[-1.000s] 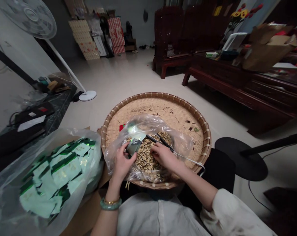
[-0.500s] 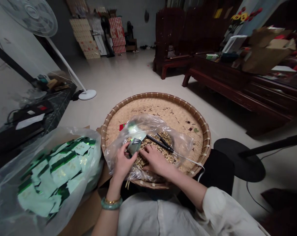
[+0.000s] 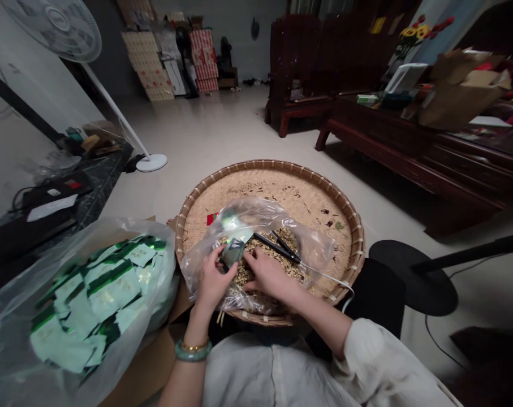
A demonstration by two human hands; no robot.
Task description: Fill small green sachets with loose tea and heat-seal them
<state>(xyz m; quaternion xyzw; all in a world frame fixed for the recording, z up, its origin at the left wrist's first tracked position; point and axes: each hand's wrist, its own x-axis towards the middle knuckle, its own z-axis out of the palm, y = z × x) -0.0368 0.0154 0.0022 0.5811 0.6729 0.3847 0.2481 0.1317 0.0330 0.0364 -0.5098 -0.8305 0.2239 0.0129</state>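
My left hand [image 3: 211, 277] is closed around a small green sachet [image 3: 233, 252], thumb on one side and fingers on the other. My right hand [image 3: 267, 274] reaches into loose, chopped, dried tea-like pieces [image 3: 241, 275] right beside the sachet; its thumb and fingers are apart, and its fingertips are partly hidden. The pieces lie in a clear plastic bag [image 3: 319, 249] on a round woven bamboo tray [image 3: 298, 186]. A black hair straightener [image 3: 277, 247] with a white cord rests on them. Behind the held sachet lies another pale green packet [image 3: 239, 229].
To the left, a large plastic bag [image 3: 10, 322] full of green sachets [image 3: 114, 294] stands in a cardboard box [image 3: 154, 362]. A white fan [image 3: 151, 163] stands beyond. A black round stand base [image 3: 409, 277] is at right, near a dark wooden table [image 3: 409, 147].
My right hand has shifted left and down from beside the straightener toward the sachet, leaving more of the straightener visible. My left hand keeps hold of the sachet in about the same place.
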